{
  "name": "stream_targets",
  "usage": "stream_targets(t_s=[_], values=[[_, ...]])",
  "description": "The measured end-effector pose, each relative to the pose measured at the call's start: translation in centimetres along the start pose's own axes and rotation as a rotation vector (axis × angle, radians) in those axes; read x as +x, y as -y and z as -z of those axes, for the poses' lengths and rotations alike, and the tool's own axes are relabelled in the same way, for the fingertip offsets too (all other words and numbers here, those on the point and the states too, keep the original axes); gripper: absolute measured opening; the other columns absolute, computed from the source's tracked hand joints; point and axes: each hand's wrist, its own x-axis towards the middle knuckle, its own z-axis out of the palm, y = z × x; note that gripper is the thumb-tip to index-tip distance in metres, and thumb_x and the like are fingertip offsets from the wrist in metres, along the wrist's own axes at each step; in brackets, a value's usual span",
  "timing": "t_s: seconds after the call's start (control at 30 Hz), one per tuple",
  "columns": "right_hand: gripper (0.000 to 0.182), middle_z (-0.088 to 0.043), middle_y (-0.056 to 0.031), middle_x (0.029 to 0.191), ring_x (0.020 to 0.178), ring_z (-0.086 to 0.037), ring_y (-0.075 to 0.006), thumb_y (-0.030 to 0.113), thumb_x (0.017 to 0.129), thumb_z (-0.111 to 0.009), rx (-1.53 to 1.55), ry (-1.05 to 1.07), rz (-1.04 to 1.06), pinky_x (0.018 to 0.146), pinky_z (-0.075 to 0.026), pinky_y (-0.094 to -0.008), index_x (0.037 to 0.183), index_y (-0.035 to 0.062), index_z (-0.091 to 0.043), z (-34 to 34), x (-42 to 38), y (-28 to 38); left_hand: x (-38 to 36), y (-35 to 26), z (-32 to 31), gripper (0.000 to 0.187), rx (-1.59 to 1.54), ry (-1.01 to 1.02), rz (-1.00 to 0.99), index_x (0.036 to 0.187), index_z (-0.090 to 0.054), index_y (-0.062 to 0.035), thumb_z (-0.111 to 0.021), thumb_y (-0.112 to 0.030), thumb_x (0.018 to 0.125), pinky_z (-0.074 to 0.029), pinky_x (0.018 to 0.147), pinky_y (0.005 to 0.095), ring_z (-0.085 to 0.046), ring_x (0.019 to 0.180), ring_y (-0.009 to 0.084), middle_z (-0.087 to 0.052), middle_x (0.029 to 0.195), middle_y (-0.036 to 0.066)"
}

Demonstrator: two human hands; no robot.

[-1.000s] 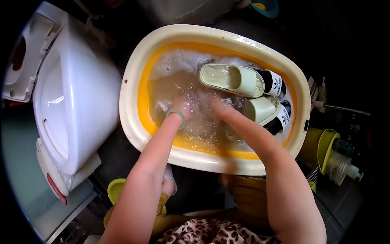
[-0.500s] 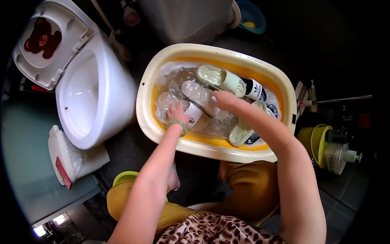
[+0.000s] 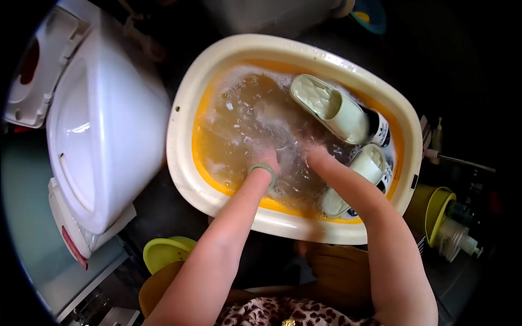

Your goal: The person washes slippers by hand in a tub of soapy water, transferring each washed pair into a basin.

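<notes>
Both my hands are plunged into the cloudy, soapy water [image 3: 225, 155] of a cream oval basin [image 3: 180, 155]. My left hand [image 3: 268, 157], with a green bangle at its wrist, is under to about the wrist. Close by on the right, my right hand [image 3: 315, 152] is likewise submerged. Murk and splashing hide the fingers and whatever they touch. A pale green slipper [image 3: 348, 120] floats tilted at the basin's right, and another green slipper [image 3: 370, 163] lies below it, partly behind my right forearm. Black-and-white slippers [image 3: 383, 131] show beside them. No white slippers are visible.
A white toilet [image 3: 128, 108] stands left of the basin, with a white bin [image 3: 109, 223] below it. A yellow-green bucket [image 3: 435, 212] and a pump bottle [image 3: 462, 244] are at the right. A lime-green bowl [image 3: 163, 252] sits near my left knee.
The white slippers, seen at my hands before, are now out of sight under browner, splashing water. My hands moved closer together and went deeper. The view shifted nearer the basin.
</notes>
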Motion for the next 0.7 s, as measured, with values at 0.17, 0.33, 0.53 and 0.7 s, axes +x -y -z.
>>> stream_targets(t_s=[0.17,0.33,0.53,0.7], values=[[0.05,-0.038,-0.0212,0.129,0.118,-0.04,-0.0353,0.033,0.081,-0.052,0.888,0.395,-0.227,0.098,-0.033,-0.0424,0.123,0.0077,-0.043,3.6,3.3,-1.1,0.1,0.7,-2.0,0.052,-0.119,-0.376,-0.037,0.123,-0.047,-0.0092,-0.057,-0.032,0.077,-0.034,0.099,0.039,-0.041,0.118,0.0325,-0.046,0.125,0.019],[0.061,-0.047,-0.0199,0.123,0.112,-0.046,-0.0353,0.043,0.076,-0.057,0.582,0.464,-0.118,0.092,-0.038,-0.0366,0.127,0.0136,-0.042,10.3,3.9,-2.1,1.4,3.0,-2.9,0.054,-0.529,-0.565,0.085,0.124,-0.044,-0.0058,-0.06,-0.031,0.078,-0.037,0.093,0.0371,-0.046,0.113,0.0286,-0.05,0.122,0.015],[0.106,-0.038,-0.026,0.128,0.118,-0.041,-0.035,0.048,0.061,-0.07,1.041,0.562,-0.286,0.098,-0.032,-0.0363,0.142,0.019,-0.007,14.2,2.1,-3.1,0.6,2.6,-4.3,0.047,-1.817,-0.48,0.324,0.119,-0.048,-0.0049,-0.06,-0.028,0.08,-0.04,0.088,0.0382,-0.051,0.104,0.0263,-0.055,0.113,0.01],[0.091,-0.037,-0.0157,0.131,0.122,-0.035,-0.0255,0.05,0.075,-0.061,1.716,0.52,-0.362,0.102,-0.026,-0.0323,0.139,0.0024,-0.016,12.3,0.3,-5.3,1.5,3.5,-5.5,0.044,-2.006,-0.198,0.212,0.115,-0.05,-0.0057,-0.058,-0.032,0.08,-0.043,0.086,0.0423,-0.052,0.103,0.0271,-0.055,0.113,0.012]])
